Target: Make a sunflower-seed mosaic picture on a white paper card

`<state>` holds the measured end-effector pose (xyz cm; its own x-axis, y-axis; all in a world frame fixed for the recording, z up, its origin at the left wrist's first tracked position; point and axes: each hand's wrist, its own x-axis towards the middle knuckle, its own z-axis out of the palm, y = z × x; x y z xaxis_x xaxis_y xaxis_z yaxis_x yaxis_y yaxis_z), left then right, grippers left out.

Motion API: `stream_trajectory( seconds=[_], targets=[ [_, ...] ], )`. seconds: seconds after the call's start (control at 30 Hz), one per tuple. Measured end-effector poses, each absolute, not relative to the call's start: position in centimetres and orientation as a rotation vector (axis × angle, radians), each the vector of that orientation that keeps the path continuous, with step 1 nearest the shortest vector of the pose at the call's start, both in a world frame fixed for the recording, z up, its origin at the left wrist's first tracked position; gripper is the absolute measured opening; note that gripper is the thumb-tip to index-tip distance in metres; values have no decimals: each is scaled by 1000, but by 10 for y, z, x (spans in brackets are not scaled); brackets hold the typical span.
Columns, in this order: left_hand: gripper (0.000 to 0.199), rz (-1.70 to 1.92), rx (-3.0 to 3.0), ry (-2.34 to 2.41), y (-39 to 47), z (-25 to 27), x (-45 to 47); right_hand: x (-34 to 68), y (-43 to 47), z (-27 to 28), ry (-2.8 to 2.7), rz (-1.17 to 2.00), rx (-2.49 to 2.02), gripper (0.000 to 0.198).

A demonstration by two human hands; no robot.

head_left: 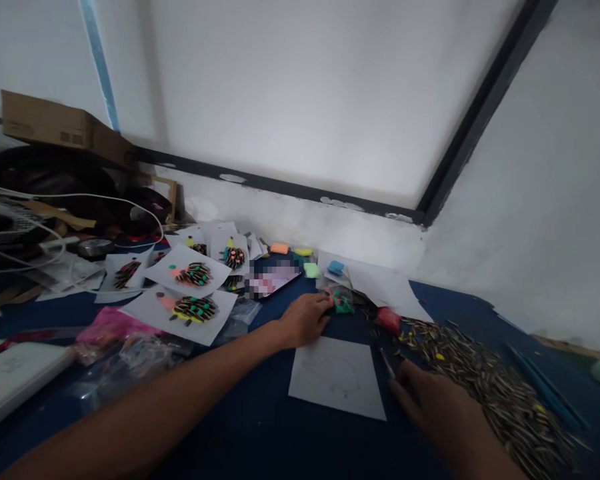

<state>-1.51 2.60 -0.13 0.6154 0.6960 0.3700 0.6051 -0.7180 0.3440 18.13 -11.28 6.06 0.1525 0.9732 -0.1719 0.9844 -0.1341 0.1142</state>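
My left hand reaches to the middle of the table, fingertips at the edge of a small clear bag with green clay. Its thumb stands apart from the fingers, and no firm grip shows. Below it lies a white paper with a faint pencil outline. To the right of this sheet, my right hand is closed on a slim pointed tool, blurred, its exact kind unclear. A red packet lies just beyond the tool. Beside my right hand spreads a heap of striped sunflower seeds.
Paper sheets with seed-and-clay hedgehogs overlap at left, near a phone. Orange and blue clay blocks sit toward the wall. A pink bag, a white box and cables occupy the left.
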Motion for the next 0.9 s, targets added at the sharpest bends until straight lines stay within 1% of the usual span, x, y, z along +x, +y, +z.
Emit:
stream_trajectory(
  seconds=[0.17,0.3,0.43,0.53,0.7,0.83,0.9],
  targets=[
    [23,851,2638,991,27,-2,-17,183,-111,59,1944,-78,2219,19],
    [32,929,2652,1013,27,-5,-14,183,-112,61,1981,-38,2211,17],
    [40,838,2676,1063,25,-8,-12,181,-113,62,2005,-41,2231,18],
    [34,827,2600,1058,29,-8,-13,181,-113,61,2001,-35,2241,19],
    [18,940,2485,1050,36,-7,-18,184,-113,58,2001,-28,2230,20],
    [20,1084,2398,963,35,-3,-18,185,-113,58,1996,-58,2237,21],
    [18,1227,2156,963,35,0,-16,184,-113,59,1994,-56,2238,21]
  ],
)
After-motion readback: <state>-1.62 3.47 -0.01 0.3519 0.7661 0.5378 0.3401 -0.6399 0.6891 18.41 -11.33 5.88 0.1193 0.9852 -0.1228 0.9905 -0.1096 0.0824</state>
